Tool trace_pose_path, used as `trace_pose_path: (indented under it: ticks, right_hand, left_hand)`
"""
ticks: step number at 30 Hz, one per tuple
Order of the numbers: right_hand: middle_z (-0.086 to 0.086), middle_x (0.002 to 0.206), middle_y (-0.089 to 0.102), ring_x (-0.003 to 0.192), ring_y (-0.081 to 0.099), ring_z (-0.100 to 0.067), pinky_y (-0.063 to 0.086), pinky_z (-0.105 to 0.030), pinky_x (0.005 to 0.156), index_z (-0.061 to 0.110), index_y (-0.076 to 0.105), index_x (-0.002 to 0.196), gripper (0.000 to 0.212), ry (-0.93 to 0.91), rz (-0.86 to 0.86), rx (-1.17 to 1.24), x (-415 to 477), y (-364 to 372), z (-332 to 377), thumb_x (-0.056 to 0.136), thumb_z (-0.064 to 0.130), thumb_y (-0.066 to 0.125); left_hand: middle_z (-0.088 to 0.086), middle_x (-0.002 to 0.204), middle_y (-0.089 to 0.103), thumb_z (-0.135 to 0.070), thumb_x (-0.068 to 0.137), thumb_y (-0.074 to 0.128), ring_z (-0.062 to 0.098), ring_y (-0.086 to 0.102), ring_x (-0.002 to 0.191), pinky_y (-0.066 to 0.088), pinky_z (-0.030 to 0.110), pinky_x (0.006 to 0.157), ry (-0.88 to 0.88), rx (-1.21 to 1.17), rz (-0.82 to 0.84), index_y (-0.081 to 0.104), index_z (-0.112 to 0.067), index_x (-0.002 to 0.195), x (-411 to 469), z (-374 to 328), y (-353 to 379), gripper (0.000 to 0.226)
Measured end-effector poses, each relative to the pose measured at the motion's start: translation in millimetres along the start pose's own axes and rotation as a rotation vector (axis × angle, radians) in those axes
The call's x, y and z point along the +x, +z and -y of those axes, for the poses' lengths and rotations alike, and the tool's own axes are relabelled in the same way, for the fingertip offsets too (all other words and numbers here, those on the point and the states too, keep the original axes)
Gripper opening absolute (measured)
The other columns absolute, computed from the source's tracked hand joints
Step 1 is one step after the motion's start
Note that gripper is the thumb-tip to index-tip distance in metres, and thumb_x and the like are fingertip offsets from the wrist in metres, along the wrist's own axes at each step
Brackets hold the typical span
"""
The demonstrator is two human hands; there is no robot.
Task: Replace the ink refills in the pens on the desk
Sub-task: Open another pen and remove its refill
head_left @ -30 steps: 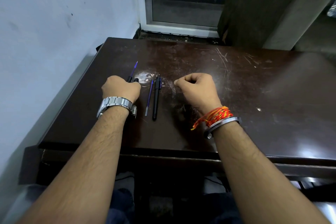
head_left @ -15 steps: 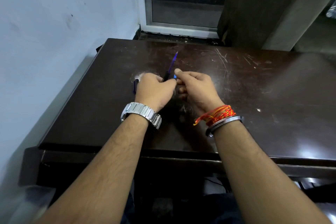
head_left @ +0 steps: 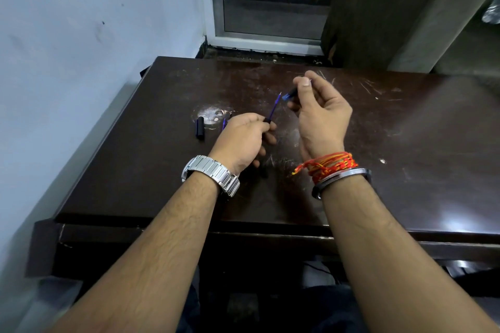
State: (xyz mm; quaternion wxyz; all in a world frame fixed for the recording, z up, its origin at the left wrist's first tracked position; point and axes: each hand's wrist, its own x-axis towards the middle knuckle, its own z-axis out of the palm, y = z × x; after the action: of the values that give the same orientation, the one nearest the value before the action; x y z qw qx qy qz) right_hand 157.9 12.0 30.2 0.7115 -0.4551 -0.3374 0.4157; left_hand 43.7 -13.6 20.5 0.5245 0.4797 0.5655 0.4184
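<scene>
Dim, cool indoor light — glare patch on desk (head_left: pixel 457 220) near right; wide-angle bowing at edges, slight softness.

Two hands: the left hand (head_left: pixel 240 138) and the right hand (head_left: pixel 322 113). One desk (head_left: pixel 405 143). One black pen cap (head_left: pixel 200 127) lying left of centre. One purple refill (head_left: pixel 273 108) showing at centre. One blue-tipped pen piece (head_left: pixel 289 94) just above it. One watch (head_left: pixel 211 173), one metal bangle (head_left: pixel 339 180).

a plain office-like room: a scratched dark wooden desk (head_left: pixel 405 130) pushed against a scuffed pale painted wall (head_left: pixel 81 35), with an aluminium-framed door (head_left: pixel 270 8) beyond the hands' far side.
</scene>
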Motion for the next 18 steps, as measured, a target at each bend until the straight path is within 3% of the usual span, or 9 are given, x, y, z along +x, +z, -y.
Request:
trace_pose_path:
  ticks: [8, 18]
  right_hand:
    - [-0.001, 0.085, 0.073, 0.074, 0.067, -0.006, 0.059, -0.029, 0.075, 0.012, 0.068, 0.109, 0.016, -0.056, -0.019, 0.021, 0.3, 1.2, 2.0, 0.094, 0.007, 0.065]
    - [-0.007, 0.092, 0.071, 0.076, 0.066, -0.008, 0.056, -0.021, 0.068, 0.003, 0.065, 0.120, 0.027, -0.002, 0.116, -0.081, -5.0, 0.7, 6.1, 0.094, 0.007, 0.065]
  left_hand:
    - [-0.004, 0.056, 0.061, -0.014, 0.093, 0.047, 0.014, 0.045, 0.046, 0.030, 0.023, 0.043, 0.000, 0.013, -0.003, 0.066, -0.016, 0.076, -0.2, 2.3, -0.8, 0.026]
    - [-0.001, 0.062, 0.061, -0.013, 0.091, 0.050, 0.015, 0.045, 0.048, 0.029, 0.025, 0.045, -0.007, 0.029, -0.035, 0.067, -0.016, 0.075, -3.1, -0.9, -3.0, 0.024]
